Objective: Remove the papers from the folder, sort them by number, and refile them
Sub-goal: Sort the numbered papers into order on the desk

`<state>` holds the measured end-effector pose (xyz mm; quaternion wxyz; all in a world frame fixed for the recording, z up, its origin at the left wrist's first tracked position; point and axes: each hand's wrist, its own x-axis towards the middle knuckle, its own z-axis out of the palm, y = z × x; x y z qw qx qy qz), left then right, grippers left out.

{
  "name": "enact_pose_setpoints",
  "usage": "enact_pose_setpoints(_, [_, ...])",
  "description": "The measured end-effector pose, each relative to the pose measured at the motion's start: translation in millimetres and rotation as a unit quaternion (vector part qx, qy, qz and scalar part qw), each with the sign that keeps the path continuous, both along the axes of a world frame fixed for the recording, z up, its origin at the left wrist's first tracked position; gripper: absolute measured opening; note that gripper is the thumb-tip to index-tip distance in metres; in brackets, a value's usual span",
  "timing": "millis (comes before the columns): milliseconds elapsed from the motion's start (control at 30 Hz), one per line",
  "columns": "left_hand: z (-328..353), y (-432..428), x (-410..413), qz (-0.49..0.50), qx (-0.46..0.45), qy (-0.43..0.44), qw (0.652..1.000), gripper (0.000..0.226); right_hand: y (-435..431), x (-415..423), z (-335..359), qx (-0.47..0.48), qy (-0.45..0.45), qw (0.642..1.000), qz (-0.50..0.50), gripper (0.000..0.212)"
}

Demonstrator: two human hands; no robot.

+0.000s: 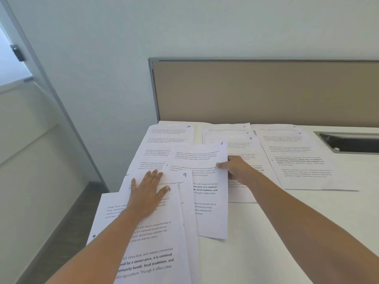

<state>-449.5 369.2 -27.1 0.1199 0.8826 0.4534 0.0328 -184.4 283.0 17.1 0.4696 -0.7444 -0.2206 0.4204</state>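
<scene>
Though overlapping, numbered papers (pixel 303 160), two hands (pixel 146 193) (pixel 239 169)

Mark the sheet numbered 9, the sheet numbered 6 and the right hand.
sheet numbered 9 (pixel 186 193): head view, strip below its handwritten number.
sheet numbered 6 (pixel 211 201): head view, middle of the page.
right hand (pixel 238 169): head view, back of the hand.

Handwritten corner numbers 10, 1, 3, 5, 6, 9, 2, 4 mark the sheets (pixel 205 160); the nearest sheet (pixel 153 253) prints "slower pace, it is centered".
</scene>
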Motion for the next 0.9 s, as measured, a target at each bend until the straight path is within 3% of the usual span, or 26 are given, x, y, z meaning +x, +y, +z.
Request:
enact_pose_setpoints(100, [1.6,1.9,-0.3,-0.008,0.000,0.010,1.000,0.059,-7.1,3.3,-2.9,-0.027,0.003,0.999,0.047,0.039])
enact_pose_setpoints(300, [4.4,2.9,-3.5,-0.014,0.010,0.050,0.999,0.057,-24.5,28.5,9.6,-0.016,-0.084,0.992,-0.093,0.032])
enact_pose_setpoints(500, [13.4,-2.6,10.2,-0.007,0.043,0.073,0.996,0.051,-60.9,55.1,25.9,0.050,-0.107,0.972,-0.202,0.030])
enact_pose_setpoints(767, [39.6,-37.3,89.1,0.013,-0.038,-0.095,0.995,0.045,-108.9,88.0,46.8,0.109,-0.084,0.951,-0.277,0.031])
enact_pose_setpoints(900, [66.3,-74.6,147.4,0.021,-0.153,-0.229,0.961,0.047,-134.2,117.0,55.6,0.124,-0.060,0.952,-0.275,0.027])
